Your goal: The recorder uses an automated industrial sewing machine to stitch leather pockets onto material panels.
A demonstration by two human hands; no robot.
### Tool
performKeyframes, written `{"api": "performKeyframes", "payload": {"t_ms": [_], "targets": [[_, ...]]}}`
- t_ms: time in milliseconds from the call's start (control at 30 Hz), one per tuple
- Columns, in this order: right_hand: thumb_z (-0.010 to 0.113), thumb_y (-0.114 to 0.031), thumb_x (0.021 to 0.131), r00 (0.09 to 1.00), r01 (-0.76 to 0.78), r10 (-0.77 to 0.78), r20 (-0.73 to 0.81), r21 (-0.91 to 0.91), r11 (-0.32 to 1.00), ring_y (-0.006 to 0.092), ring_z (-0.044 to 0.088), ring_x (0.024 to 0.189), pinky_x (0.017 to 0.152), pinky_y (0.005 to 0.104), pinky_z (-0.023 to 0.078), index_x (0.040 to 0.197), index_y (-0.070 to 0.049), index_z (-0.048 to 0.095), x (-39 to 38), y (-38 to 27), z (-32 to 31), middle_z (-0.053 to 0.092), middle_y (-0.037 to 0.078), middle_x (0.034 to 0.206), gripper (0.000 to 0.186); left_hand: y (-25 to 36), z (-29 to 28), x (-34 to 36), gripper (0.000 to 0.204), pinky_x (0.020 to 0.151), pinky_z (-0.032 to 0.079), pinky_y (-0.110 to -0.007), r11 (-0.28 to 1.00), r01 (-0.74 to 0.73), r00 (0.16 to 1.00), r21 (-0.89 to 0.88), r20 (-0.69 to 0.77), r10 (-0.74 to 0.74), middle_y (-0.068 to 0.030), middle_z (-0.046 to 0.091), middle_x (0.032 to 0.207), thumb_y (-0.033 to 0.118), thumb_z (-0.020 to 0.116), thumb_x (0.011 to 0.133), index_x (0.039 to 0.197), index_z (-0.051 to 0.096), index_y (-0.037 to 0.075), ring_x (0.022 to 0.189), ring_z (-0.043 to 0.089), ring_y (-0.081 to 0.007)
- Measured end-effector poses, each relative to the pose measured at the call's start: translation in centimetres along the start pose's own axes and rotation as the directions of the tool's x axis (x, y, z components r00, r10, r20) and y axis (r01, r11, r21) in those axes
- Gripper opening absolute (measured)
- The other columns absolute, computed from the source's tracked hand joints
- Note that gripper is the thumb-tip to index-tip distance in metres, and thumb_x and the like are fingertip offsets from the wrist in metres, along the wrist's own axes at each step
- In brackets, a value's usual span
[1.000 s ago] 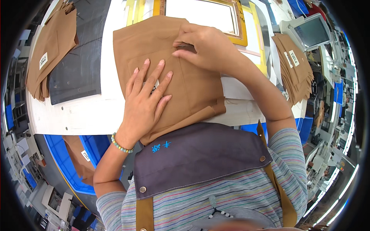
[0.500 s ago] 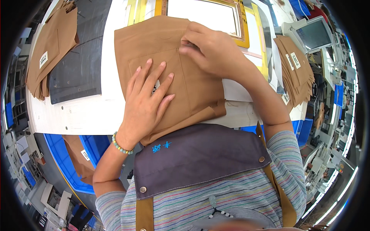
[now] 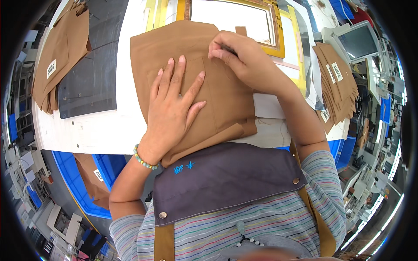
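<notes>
Brown cloth overlaps yellow frame

It lies on the table beneath the left hand, grip released; the right hand is clenched round a small dark object. Left of the cloth: dark sheet; right: stacked brown pieces.

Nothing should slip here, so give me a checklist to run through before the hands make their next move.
1. Left hand flat on the brown fabric, fingers spread: ok.
2. Right hand carrying nothing: cannot tell; a dark shape shows among its curled fingers at the fabric's upper right.
3. Fabric unfolded throughout: not ok; a flap is folded along the edge nearest the person.
4. Yellow frame fully uncovered: not ok; the fabric hides its near left corner.
5. Left stack and right stack apart from this fabric: ok.
</notes>
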State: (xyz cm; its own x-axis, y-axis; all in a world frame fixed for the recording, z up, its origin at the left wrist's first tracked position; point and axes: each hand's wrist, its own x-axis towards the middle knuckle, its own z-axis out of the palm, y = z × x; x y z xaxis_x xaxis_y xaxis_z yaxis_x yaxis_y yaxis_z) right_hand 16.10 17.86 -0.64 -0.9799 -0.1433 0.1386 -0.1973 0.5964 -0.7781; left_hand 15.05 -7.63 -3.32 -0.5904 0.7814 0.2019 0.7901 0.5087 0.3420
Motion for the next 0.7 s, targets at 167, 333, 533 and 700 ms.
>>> {"api": "performKeyframes", "payload": {"t_ms": [167,333,533,700], "targets": [[0.054,-0.011,0.111,0.985,-0.153,0.12,0.127,0.294,0.943,0.0102,0.06,0.081,0.079,0.0306,0.05,0.106,-0.003,0.059,0.3,-1.4,-1.1,0.063,0.003,0.09,0.011,0.0,-0.1,0.1,0.06,0.128,0.027,-0.055,1.0,0.018,1.0,-0.007,0.001,-0.018,-0.0247,0.03,0.174,0.035,0.073,0.098,0.154,0.061,0.019,0.16,0.029,-0.0428],[0.054,-0.013,0.112,0.979,-0.16,0.107,0.172,0.328,0.931,0.0089,0.059,0.078,0.079,0.0285,0.05,0.105,-0.004,0.057,0.1,-1.2,-1.0,0.06,0.001,0.088,0.012,-0.1,-0.1,0.1,0.06,0.128,0.028,-0.055,1.0,0.022,1.0,-0.014,-0.01,-0.022,-0.0262,0.029,0.174,0.037,0.072,0.098,0.154,0.061,0.02,0.161,0.029,-0.0435],[0.059,-0.016,0.11,0.965,-0.219,0.142,0.219,0.381,0.898,0.0074,0.056,0.077,0.077,0.0261,0.047,0.105,-0.005,0.056,0.0,-1.5,-1.2,0.053,-0.003,0.084,0.012,-0.2,0.0,0.1,0.061,0.128,0.028,-0.055,0.999,0.024,0.999,-0.024,-0.021,-0.025,-0.0279,0.028,0.174,0.038,0.073,0.097,0.154,0.061,0.02,0.161,0.028,-0.0439],[0.066,-0.016,0.105,0.974,-0.18,0.122,0.192,0.319,0.931,0.0064,0.05,0.077,0.07,0.0255,0.042,0.1,-0.005,0.061,0.0,-1.9,-2.4,0.052,-0.005,0.083,0.012,-0.3,-0.3,0.2,0.059,0.127,0.029,-0.057,0.999,0.016,0.999,-0.04,-0.028,-0.017,-0.03,0.03,0.172,0.036,0.077,0.095,0.15,0.064,0.019,0.158,0.031,-0.048]]}}
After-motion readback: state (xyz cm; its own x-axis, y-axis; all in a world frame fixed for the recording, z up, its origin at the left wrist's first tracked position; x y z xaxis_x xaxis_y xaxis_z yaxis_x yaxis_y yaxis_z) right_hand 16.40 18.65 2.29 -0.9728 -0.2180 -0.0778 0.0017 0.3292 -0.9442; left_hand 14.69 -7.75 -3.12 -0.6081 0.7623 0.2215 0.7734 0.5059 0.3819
